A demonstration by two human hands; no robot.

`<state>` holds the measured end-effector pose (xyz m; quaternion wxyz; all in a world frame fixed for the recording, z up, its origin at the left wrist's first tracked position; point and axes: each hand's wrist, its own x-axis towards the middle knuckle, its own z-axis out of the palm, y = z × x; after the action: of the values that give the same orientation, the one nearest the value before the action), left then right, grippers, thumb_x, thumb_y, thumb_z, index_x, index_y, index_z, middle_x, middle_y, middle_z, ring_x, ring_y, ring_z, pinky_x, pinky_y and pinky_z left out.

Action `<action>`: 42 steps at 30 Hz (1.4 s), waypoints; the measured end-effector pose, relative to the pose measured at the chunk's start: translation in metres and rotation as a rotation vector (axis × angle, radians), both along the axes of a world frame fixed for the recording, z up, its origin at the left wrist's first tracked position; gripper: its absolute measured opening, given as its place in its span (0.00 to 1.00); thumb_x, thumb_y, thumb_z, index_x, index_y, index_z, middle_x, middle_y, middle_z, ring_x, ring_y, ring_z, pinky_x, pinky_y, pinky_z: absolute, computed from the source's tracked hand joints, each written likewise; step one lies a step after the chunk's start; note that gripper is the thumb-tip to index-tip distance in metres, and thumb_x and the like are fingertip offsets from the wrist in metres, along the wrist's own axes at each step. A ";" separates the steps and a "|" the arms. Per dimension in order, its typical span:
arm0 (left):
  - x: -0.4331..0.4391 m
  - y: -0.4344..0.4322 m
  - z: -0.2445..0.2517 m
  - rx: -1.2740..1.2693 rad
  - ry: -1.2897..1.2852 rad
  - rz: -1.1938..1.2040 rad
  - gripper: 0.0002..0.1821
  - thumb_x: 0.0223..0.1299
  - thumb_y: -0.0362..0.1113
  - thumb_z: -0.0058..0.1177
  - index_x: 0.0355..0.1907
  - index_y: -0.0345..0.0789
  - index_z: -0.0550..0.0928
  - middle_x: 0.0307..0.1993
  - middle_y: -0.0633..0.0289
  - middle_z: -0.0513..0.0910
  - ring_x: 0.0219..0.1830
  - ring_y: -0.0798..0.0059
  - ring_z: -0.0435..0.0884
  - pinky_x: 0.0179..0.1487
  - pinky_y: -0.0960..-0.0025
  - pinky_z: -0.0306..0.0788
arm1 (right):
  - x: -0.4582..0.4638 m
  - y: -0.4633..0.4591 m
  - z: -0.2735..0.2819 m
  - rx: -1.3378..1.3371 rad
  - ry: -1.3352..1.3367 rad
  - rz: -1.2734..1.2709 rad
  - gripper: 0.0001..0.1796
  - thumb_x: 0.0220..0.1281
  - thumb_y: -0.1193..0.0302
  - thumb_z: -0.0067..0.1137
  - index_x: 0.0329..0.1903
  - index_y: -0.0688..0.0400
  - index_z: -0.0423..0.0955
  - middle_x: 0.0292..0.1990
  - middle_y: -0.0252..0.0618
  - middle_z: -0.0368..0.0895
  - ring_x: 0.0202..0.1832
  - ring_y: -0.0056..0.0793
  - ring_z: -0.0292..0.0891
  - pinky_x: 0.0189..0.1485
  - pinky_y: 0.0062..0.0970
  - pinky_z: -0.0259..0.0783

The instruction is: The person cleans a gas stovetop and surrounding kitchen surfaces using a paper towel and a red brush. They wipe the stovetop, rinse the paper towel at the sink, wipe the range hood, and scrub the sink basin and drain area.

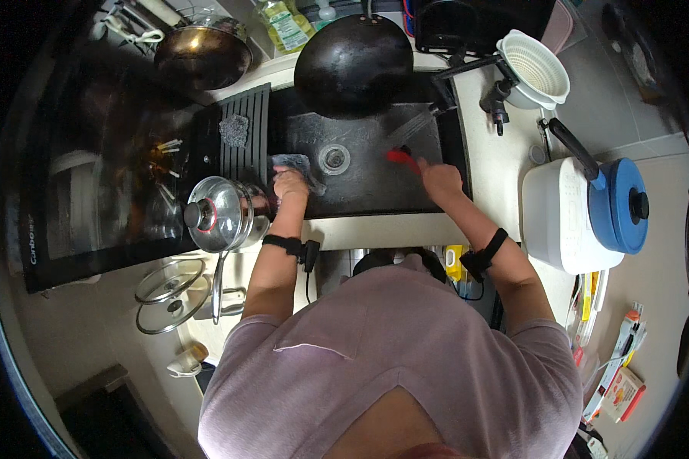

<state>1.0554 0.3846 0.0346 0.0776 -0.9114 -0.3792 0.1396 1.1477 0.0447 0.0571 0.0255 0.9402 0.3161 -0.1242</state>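
My left hand [290, 182] is at the left side of a dark sink [373, 189], closed on a wet greyish cloth or plastic film [294, 163]; which of the two cannot be told. A red-handled brush [403, 157] is in my right hand [441, 182], with its dark head over the right half of the basin. Water sprays from the black faucet [445, 98] near that head. Between my hands lies the round metal drain [334, 159]. A black wok [353, 66] rests bottom up across the back of the sink.
A steel scouring pad [233, 131] sits on the grey drying rack [244, 103]. Left of my left hand stands a glass-lidded steel pot [223, 213]. On the right are a white colander [533, 69] and a blue lidded pan [619, 205] on a white appliance [557, 212].
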 end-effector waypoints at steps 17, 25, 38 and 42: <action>-0.043 -0.020 0.082 -0.313 -0.309 -0.338 0.21 0.58 0.45 0.63 0.53 0.40 0.82 0.45 0.48 0.85 0.49 0.49 0.83 0.53 0.54 0.76 | 0.060 -0.109 0.016 0.196 0.019 0.005 0.20 0.65 0.47 0.53 0.41 0.47 0.83 0.41 0.39 0.84 0.46 0.46 0.80 0.48 0.44 0.74; 0.002 0.024 -0.025 -0.302 0.439 -0.112 0.30 0.63 0.42 0.56 0.67 0.34 0.72 0.71 0.51 0.65 0.71 0.54 0.66 0.68 0.58 0.65 | 0.123 -0.118 0.035 0.341 0.046 0.185 0.10 0.57 0.62 0.65 0.37 0.53 0.83 0.39 0.40 0.81 0.48 0.44 0.76 0.51 0.38 0.72; -0.009 -0.024 0.184 -0.231 -0.481 -0.414 0.22 0.61 0.48 0.59 0.52 0.35 0.82 0.51 0.52 0.83 0.54 0.53 0.81 0.56 0.57 0.75 | 0.000 -0.028 0.024 -0.379 0.178 0.269 0.17 0.69 0.64 0.47 0.38 0.56 0.86 0.38 0.45 0.87 0.42 0.40 0.85 0.38 0.40 0.80; 0.002 -0.007 0.273 -0.096 -0.740 -0.401 0.22 0.62 0.46 0.59 0.53 0.34 0.82 0.51 0.48 0.82 0.54 0.50 0.80 0.58 0.57 0.73 | -0.013 -0.008 0.045 -0.054 0.019 0.267 0.20 0.71 0.55 0.47 0.42 0.59 0.78 0.28 0.46 0.85 0.33 0.45 0.84 0.35 0.44 0.78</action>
<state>1.0570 0.3775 0.3072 -0.0808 -0.9584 -0.1895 -0.1974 1.1348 0.0362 0.1016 0.0639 0.8875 0.4352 -0.1371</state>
